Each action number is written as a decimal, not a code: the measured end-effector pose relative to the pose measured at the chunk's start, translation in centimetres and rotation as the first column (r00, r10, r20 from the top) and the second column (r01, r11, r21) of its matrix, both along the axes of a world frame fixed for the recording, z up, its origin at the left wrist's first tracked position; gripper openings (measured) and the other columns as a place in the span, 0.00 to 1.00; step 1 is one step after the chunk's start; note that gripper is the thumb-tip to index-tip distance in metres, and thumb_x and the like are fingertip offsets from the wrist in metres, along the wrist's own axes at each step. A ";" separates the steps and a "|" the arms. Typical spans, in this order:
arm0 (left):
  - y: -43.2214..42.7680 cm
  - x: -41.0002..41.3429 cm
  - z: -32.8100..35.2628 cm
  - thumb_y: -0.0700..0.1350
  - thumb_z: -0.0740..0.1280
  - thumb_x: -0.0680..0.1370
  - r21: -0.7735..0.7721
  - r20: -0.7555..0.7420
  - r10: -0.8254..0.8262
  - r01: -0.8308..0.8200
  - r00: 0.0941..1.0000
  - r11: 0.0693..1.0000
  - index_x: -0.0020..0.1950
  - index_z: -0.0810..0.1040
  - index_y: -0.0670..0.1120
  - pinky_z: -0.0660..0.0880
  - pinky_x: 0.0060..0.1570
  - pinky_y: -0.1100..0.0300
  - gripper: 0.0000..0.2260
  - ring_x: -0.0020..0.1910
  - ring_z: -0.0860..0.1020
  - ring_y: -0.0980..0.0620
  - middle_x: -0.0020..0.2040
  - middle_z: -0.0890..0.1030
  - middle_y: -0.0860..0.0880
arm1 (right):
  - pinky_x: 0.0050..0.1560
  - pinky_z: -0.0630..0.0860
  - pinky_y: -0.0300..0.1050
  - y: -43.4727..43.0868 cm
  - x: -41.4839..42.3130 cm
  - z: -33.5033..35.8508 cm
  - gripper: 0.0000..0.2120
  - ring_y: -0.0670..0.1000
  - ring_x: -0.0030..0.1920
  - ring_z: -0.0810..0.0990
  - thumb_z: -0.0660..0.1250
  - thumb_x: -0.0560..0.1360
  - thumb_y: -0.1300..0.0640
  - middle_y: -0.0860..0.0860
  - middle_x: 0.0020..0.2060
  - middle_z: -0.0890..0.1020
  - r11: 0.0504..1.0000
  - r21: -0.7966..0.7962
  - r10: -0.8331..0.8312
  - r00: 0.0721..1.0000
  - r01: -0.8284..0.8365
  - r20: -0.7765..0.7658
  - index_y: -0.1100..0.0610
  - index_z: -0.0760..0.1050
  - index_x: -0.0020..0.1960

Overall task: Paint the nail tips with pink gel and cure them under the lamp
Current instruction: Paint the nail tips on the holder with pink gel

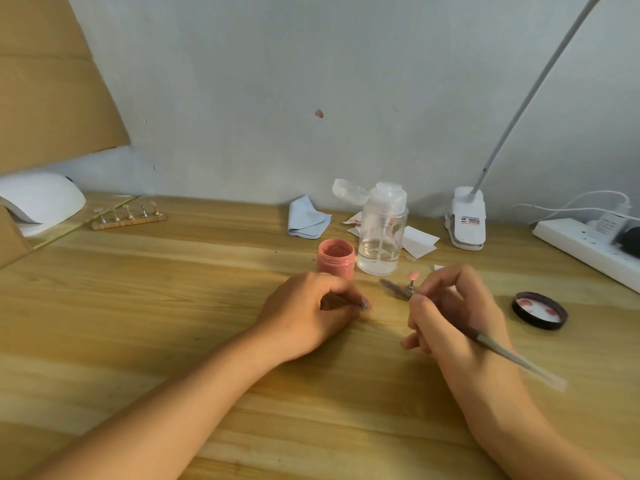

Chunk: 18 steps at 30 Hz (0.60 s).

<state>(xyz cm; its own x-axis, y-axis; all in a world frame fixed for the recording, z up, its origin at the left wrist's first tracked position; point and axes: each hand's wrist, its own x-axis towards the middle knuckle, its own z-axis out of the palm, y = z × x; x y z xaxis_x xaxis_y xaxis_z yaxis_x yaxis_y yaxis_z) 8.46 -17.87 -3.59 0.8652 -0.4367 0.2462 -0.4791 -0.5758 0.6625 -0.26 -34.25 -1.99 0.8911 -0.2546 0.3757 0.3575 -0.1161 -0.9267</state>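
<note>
A wooden table point(173, 306) stood against a grey wall point(277, 81). The open jar of pink gel point(335, 256) stood just beyond the left hand point(311, 310), whose fingers lay curled on the table; whether they held anything could not be told. Right of the jar, the right hand point(450, 306) pinched a brush point(512, 356), its bristles beside a pink nail tip point(412, 274) on a small stand. The curing lamp point(38, 202) sat far left of the jar.
</note>
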 end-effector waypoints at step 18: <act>-0.2 -0.1 0.2 0.48 0.66 0.77 0.045 -0.018 0.041 -0.040 0.999 0.998 0.36 0.76 0.67 0.64 0.38 0.68 0.15 0.36 0.71 0.74 0.36 0.73 0.78 | 0.30 0.73 0.39 2.1 8.3 5.7 0.06 0.46 0.31 0.78 0.70 0.72 0.52 0.47 0.32 0.85 0.770 -0.638 -0.184 0.963 0.017 -0.196 0.52 0.76 0.41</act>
